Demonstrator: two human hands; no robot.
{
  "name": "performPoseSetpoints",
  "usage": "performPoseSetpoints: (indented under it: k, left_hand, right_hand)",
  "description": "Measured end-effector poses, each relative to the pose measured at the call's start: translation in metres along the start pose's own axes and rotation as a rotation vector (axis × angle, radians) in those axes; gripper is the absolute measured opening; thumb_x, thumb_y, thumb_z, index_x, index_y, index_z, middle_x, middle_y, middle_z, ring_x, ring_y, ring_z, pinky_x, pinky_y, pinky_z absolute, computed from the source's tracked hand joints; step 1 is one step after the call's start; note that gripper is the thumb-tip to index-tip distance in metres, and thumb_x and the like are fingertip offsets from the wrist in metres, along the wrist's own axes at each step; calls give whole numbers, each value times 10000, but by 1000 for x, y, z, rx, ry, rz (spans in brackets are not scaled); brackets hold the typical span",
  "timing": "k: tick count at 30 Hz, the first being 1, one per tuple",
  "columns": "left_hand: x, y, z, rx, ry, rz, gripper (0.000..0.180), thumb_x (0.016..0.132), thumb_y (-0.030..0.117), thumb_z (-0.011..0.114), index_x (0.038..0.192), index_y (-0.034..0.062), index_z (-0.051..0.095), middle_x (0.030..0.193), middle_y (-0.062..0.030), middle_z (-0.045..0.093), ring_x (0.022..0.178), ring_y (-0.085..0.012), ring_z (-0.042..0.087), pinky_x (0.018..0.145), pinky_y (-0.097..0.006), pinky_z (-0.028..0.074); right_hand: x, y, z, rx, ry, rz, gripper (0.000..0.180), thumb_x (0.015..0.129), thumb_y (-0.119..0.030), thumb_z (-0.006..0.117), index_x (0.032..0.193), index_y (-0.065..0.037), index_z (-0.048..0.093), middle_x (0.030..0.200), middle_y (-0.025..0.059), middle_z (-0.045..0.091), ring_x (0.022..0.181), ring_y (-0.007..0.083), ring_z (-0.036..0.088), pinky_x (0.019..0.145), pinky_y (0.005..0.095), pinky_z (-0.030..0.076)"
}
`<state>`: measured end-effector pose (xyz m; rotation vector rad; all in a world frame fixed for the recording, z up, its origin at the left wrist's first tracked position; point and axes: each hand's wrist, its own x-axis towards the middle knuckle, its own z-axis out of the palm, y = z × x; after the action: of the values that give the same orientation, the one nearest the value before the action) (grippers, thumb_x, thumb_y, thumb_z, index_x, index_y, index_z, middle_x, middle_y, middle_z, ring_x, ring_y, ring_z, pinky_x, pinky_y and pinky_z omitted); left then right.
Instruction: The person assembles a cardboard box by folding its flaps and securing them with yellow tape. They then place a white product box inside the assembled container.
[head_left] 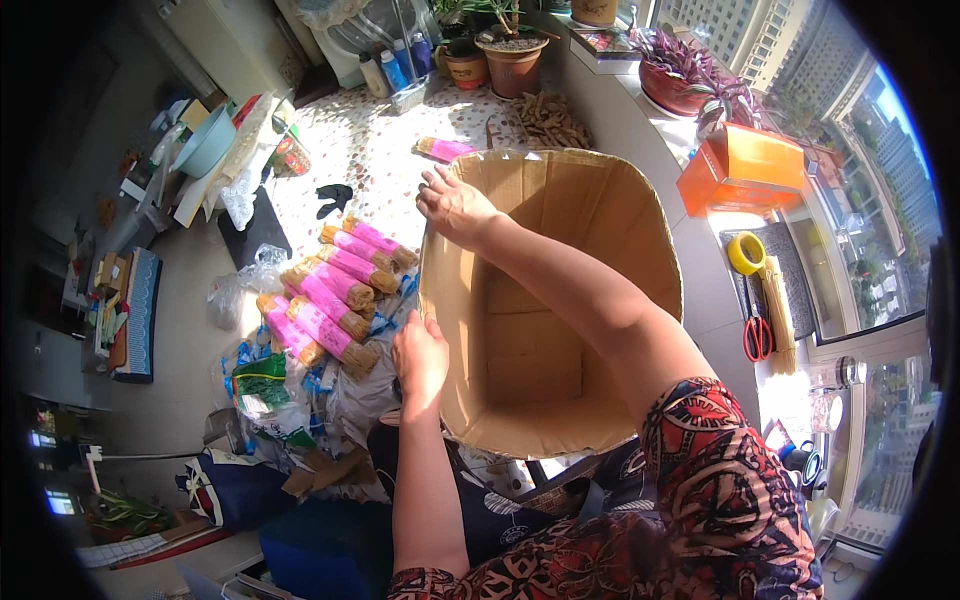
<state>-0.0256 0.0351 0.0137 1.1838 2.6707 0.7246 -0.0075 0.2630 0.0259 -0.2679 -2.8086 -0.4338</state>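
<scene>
A large open cardboard box (535, 330) with rounded corners stands in front of me, and its inside shows bare brown walls and floor. My right arm reaches across its opening. At the far left corner my right hand (455, 205) is closed over the rim, with its fingers bent to the outer side. Nearer to me, my left hand (418, 355) grips the left rim; some of its fingers are hidden. Left of the box lies a pile of bundles (330, 290) of thin brown strands wrapped in pink paper. Another pink-wrapped bundle (443, 149) rests beyond the box's far left corner.
Clear plastic bags (350, 400) lie under and beside the bundles. A black glove-like item (333, 200) is on the speckled floor. Potted plants (513, 70) stand at the back. On the right sill are an orange box (745, 172), yellow tape (746, 253) and red-handled scissors (758, 338).
</scene>
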Motion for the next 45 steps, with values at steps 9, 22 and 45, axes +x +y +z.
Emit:
performPoseSetpoints:
  k: [9, 22, 45]
  left_hand:
    - [-5, 1, -3, -22, -25, -14, 262, 989, 205, 528, 1005, -39, 620, 818, -309, 676, 802, -493, 669, 743, -579, 517]
    - [76, -14, -18, -337, -182, -36, 714, 1023, 471, 542, 1532, 4, 364, 1428, -280, 545, 1332, -384, 535, 1111, -417, 411]
    - [218, 69, 58, -21, 44, 406, 208, 982, 165, 530, 1059, 28, 667, 920, -281, 688, 917, -487, 655, 826, -541, 514]
  right_hand:
    - [-61, -40, -11, 373, 275, -8, 527, 954, -159, 492, 1467, -42, 467, 1511, 162, 484, 1437, 320, 415, 1231, 448, 273]
    - [-73, 177, -3, 514, -258, 477, 424, 836, -215, 797, 1210, -49, 688, 1104, 161, 731, 1058, 352, 684, 908, 418, 538]
    - [-86, 163, 37, 299, -42, 463, 100, 905, -147, 621, 940, -91, 697, 838, 167, 716, 852, 366, 703, 761, 471, 562]
